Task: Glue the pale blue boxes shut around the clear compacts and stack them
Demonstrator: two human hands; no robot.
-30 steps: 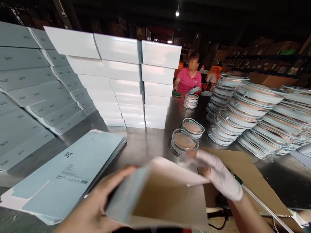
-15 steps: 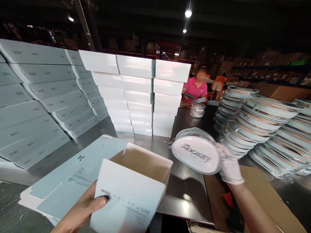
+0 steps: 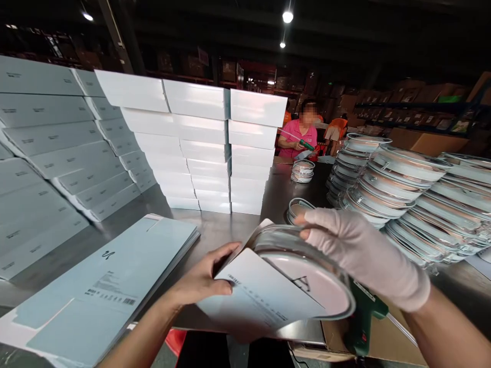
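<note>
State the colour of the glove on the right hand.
White glove, fingertips cut off; head view.

Beside the white box wall (image 3: 215, 148), counts ran thus: three columns of white boxes, seven boxes visible in each; one pile of flat blue cartons (image 3: 107, 286) left of it; one loose round mirror (image 3: 297, 208) and one small mirror stack (image 3: 302, 171) right of it; one seated person (image 3: 297, 138) behind it.

Dim warehouse lit by small ceiling lamps (image 3: 287, 16) overhead. Glare whitens the stacked boxes (image 3: 199, 99) and streaks the steel table (image 3: 226, 230). Background dark. Wide-angle lens bends the edges; near hands slightly blurred.
</note>
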